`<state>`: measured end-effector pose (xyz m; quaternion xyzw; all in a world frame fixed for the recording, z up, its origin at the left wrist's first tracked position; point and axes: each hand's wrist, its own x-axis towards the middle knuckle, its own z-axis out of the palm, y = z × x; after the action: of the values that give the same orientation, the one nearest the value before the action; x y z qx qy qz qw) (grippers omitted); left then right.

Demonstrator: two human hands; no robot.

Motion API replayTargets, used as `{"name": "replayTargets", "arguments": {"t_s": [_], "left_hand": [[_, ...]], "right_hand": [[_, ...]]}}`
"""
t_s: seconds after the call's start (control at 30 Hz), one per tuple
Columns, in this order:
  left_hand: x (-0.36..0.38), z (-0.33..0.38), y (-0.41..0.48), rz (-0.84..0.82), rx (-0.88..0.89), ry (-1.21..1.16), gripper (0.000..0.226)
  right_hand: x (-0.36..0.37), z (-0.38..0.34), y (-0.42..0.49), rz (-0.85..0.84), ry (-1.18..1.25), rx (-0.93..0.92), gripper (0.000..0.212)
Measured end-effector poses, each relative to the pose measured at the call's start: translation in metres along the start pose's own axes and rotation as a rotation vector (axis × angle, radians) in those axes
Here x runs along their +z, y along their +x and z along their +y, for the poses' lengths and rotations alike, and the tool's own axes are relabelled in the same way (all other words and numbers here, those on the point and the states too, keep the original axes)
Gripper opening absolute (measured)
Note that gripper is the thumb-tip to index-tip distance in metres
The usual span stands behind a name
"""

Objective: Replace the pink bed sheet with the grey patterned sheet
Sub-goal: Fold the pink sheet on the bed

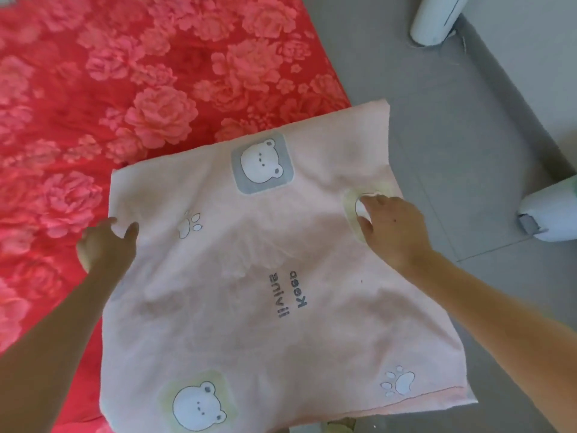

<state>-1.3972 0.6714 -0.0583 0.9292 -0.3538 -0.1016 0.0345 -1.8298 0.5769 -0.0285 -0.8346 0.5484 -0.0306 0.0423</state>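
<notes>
A folded pale pink sheet with bear faces, paw prints and grey lettering lies on the bed's right edge, partly hanging over the floor side. My left hand grips its left edge, thumb on top and fingers under the fabric. My right hand rests on the sheet's upper right part, fingers curled against the cloth by a green-ringed patch. Under it lies a red bed cover with large pink roses. No grey patterned sheet is in view.
Grey tiled floor runs along the bed's right side. A white leg of some appliance or furniture stands at the top right, and another white base sits at the right edge.
</notes>
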Motion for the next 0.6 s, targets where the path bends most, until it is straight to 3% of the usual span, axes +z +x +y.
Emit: {"name": "replayTargets", "arguments": {"t_s": [0.1,0.2,0.3,0.37,0.43,0.53,0.6], "left_hand": [[-0.003,0.002,0.031,-0.098,-0.229,-0.081,0.073],[0.002,-0.002,0.066,-0.202,-0.351,-0.344,0.063],[0.012,0.005,0.089,-0.255,-0.394,-0.648,0.041],[0.017,0.009,0.106,-0.269,-0.338,-0.696,0.038],[0.022,0.010,0.123,-0.302,-0.295,-0.707,0.041],[0.019,0.012,0.145,-0.423,-0.263,-0.760,0.026],[0.014,0.015,0.158,-0.522,-0.261,-0.781,0.030]], "right_hand": [[-0.013,-0.022,0.075,0.015,-0.013,-0.039,0.043],[-0.009,-0.039,0.159,-0.106,0.011,-0.008,0.064],[-0.003,-0.048,0.220,-0.456,-0.049,0.028,0.090],[0.010,-0.046,0.236,-0.694,-0.133,0.013,0.103],[0.028,-0.039,0.243,-0.782,-0.206,0.028,0.108],[0.050,-0.028,0.245,-0.768,-0.275,0.053,0.105],[0.055,-0.023,0.251,-0.759,-0.280,0.068,0.097]]}}
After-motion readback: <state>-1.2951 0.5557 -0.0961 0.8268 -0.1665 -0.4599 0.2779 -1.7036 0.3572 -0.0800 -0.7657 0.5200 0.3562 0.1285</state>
